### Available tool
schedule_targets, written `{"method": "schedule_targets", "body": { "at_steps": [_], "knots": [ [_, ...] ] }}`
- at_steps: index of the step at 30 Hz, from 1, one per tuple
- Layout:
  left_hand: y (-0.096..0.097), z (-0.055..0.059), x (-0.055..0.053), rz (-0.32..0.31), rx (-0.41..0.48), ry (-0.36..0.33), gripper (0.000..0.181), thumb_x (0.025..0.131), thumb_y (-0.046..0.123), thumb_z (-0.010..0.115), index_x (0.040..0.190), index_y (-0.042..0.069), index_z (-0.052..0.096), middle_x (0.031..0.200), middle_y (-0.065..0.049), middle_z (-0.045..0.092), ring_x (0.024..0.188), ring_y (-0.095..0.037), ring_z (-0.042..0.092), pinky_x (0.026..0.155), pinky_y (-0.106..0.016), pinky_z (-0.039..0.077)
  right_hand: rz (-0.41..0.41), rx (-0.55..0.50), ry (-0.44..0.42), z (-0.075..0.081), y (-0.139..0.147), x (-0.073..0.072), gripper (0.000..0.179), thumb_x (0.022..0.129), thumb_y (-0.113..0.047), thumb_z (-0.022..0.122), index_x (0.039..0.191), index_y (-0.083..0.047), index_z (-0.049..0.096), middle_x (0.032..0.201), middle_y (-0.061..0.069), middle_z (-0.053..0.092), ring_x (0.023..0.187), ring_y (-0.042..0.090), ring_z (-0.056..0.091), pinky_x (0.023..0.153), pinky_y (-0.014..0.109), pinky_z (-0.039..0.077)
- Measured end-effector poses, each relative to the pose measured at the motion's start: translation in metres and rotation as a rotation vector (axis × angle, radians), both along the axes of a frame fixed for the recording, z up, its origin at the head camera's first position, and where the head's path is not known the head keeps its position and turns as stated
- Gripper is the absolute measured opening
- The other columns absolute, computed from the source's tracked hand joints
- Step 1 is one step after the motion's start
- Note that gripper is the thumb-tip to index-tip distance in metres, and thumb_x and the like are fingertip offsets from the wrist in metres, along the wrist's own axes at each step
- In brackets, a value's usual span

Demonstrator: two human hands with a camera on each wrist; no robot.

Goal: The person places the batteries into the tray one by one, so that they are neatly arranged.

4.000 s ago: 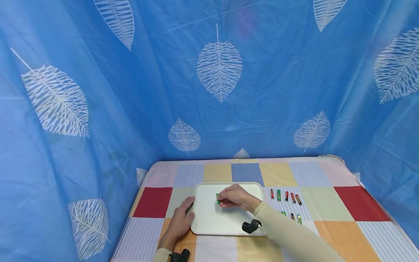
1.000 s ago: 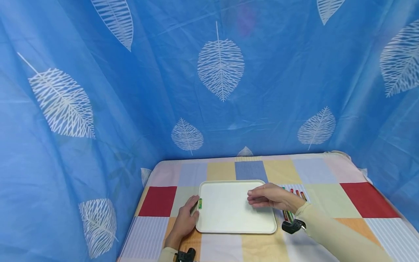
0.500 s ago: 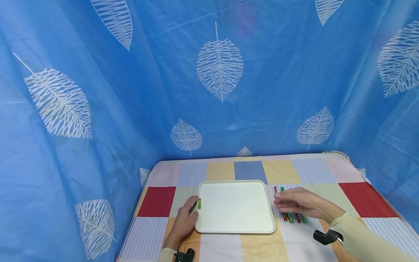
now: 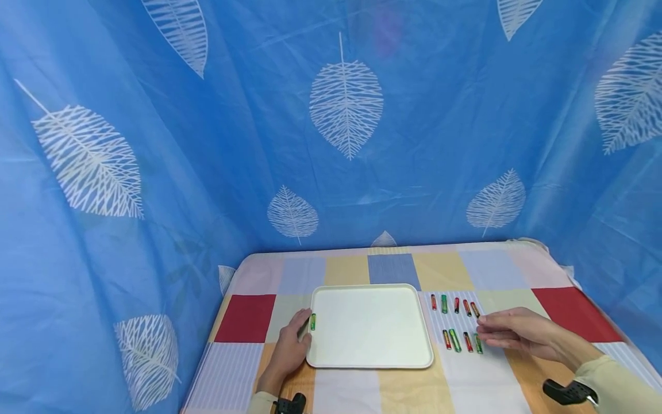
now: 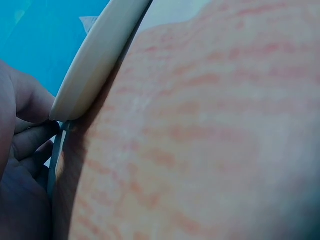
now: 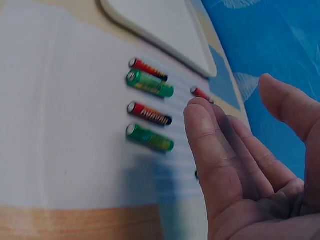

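At lower right, the right hand (image 4: 523,332), fingers parted and empty, should pinch a green battery (image 6: 151,138) mid-barrel, the left hand's (image 4: 289,348) relaxed fingers steadying the tray (image 4: 371,328).

head: bright, even, mostly sharp, faint sheen on curtain (image 4: 258,144) | left wrist: dimmer, heavy blur across tablecloth (image 5: 200,125), dark shadow under tray (image 5: 92,65) | right wrist: mild blur on batteries (image 6: 149,113)

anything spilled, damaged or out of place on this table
Nothing looks spilled or damaged. Mildly odd: one green battery lies alone at the left edge of the white tray, near the left hand, while nine others lie in two rows on the tablecloth.
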State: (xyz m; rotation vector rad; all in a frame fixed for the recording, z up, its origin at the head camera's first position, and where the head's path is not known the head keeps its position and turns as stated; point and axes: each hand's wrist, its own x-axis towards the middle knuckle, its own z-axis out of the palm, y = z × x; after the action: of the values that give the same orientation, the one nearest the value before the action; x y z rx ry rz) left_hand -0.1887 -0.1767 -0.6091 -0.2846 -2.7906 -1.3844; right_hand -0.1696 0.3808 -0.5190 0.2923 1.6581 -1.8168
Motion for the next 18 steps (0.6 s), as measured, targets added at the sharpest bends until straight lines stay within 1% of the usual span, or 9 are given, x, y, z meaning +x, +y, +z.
{"method": "schedule_targets", "body": {
  "at_steps": [4,7,10,12,15,18],
  "knots": [
    [-0.002,0.001,0.000,-0.006,-0.010,0.024,0.058,0.101,-0.003,0.062,0.159,-0.002,0.054,0.165,-0.030,0.049,0.157,-0.051,0.043,0.126,-0.068,0.036,0.037,-0.014,0.006,-0.011,0.007,0.005,0.030,0.111,-0.016,0.065,0.127,0.007,0.077,0.113,0.016,0.083,0.106,0.025,0.083,0.096,0.036,0.065],
    [-0.002,0.001,-0.001,-0.006,-0.015,0.032,0.059,0.101,-0.004,0.063,0.158,-0.002,0.055,0.165,-0.030,0.049,0.156,-0.051,0.043,0.126,-0.068,0.036,0.063,-0.028,0.011,-0.021,0.009,0.008,0.030,0.111,-0.016,0.065,0.125,0.007,0.077,0.111,0.016,0.084,0.102,0.024,0.084,0.093,0.033,0.066],
    [-0.001,0.002,0.000,-0.005,-0.005,0.018,0.058,0.101,-0.004,0.062,0.159,-0.002,0.054,0.166,-0.030,0.048,0.157,-0.051,0.042,0.127,-0.068,0.034,0.075,-0.016,0.015,-0.028,0.009,0.011,0.031,0.110,-0.017,0.066,0.124,0.008,0.077,0.108,0.015,0.084,0.099,0.022,0.084,0.091,0.032,0.067],
    [0.000,0.002,0.000,-0.003,0.004,0.002,0.059,0.102,-0.003,0.062,0.159,-0.001,0.054,0.167,-0.029,0.047,0.158,-0.050,0.041,0.128,-0.067,0.034,0.072,0.012,0.023,-0.031,0.008,0.013,0.031,0.110,-0.018,0.067,0.123,0.008,0.077,0.106,0.015,0.084,0.095,0.021,0.085,0.089,0.031,0.067],
    [0.001,0.002,0.001,0.004,0.011,-0.013,0.058,0.102,-0.003,0.061,0.160,-0.001,0.053,0.168,-0.028,0.046,0.159,-0.049,0.040,0.129,-0.066,0.033,0.051,0.085,0.034,-0.033,0.006,0.013,0.032,0.108,-0.020,0.070,0.120,0.008,0.078,0.101,0.014,0.084,0.089,0.019,0.085,0.084,0.029,0.067],
    [0.001,0.001,0.001,0.003,0.012,-0.006,0.058,0.102,-0.003,0.061,0.160,-0.002,0.053,0.168,-0.029,0.046,0.159,-0.049,0.041,0.128,-0.066,0.034,0.033,0.156,0.047,-0.034,0.004,0.012,0.033,0.106,-0.022,0.073,0.117,0.008,0.078,0.095,0.013,0.084,0.082,0.018,0.084,0.080,0.027,0.067]
  ]
}}
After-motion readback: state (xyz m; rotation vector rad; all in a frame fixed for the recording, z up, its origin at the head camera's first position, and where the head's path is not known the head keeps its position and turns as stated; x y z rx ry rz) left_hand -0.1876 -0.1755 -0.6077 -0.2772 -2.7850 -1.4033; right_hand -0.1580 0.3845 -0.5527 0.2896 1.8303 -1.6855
